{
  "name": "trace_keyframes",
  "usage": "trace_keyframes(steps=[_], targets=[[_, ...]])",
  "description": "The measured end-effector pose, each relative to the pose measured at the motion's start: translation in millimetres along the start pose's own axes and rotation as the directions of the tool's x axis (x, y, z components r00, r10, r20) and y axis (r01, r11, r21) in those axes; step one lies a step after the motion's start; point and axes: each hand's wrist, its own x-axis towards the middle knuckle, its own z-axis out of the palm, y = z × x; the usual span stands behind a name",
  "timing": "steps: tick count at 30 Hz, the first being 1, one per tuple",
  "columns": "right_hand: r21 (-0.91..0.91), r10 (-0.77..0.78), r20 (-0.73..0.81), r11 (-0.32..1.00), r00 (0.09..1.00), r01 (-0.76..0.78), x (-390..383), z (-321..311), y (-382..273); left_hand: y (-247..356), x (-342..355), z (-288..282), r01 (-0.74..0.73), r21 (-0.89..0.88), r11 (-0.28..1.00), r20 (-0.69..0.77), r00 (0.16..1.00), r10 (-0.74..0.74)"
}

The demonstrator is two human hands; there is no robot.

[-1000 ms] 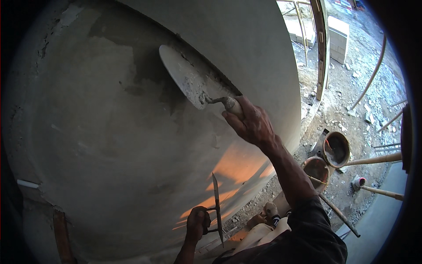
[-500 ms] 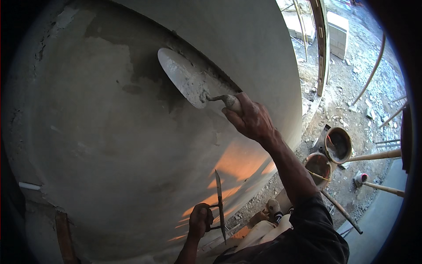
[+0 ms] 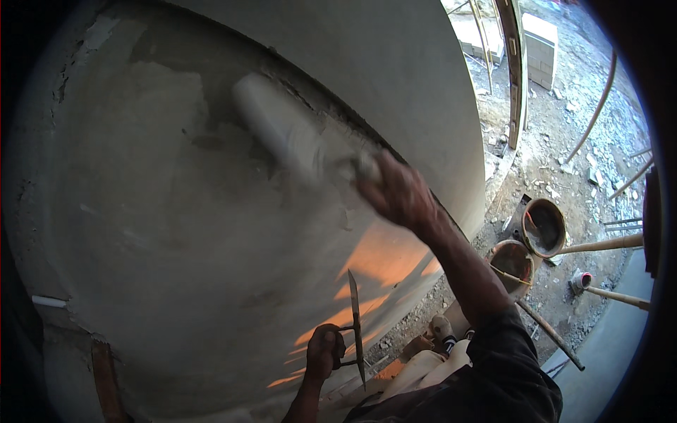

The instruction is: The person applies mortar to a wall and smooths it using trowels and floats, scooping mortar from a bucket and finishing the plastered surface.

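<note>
1. Right hand, its arm stretched forward, grips the trowel by the handle.
2. The trowel's blade, blurred, is at the wall; I cannot tell whether they touch.
3. Left hand, low and well apart, clasps the float by its handle.

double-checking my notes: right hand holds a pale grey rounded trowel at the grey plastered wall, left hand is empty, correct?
The left hand is not empty: the head view shows it gripping a thin, flat, grey tool. The right hand does hold the pale grey rounded trowel at the grey plastered wall.
</note>
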Motion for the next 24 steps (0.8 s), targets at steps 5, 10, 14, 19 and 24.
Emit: trace_keyframes(steps=[5, 10, 14, 19, 24], targets=[[0.059, -0.064, -0.010, 0.996, 0.998, 0.065, -11.4, -3.9, -17.0, 1.5, -8.6, 1.6, 0.015, -0.005, 1.000, -0.018, 1.000, -0.015], [0.034, 0.100, 0.069, 0.994, 0.993, -0.102, 3.9, -5.9, -8.0, 2.3, -3.0, 3.9, 0.009, 0.017, 1.000, -0.007, 1.000, -0.009], [0.057, -0.225, -0.019, 0.973, 0.974, 0.226, -3.7, -5.0, -30.1, 8.5, -5.7, 3.5, 0.058, 0.018, 0.998, 0.011, 0.998, -0.058], [0.066, -0.033, 0.005, 0.997, 0.999, 0.033, -5.5, -0.9, -28.7, 7.0, -9.3, 4.4, 0.055, 0.013, 0.998, 0.015, 0.998, -0.055], [0.018, -0.063, 0.024, 0.998, 0.998, 0.062, 8.4, -5.6, -32.4, -3.3, -8.3, 0.9, -0.024, 0.045, 0.999, 0.037, 0.999, 0.023]])
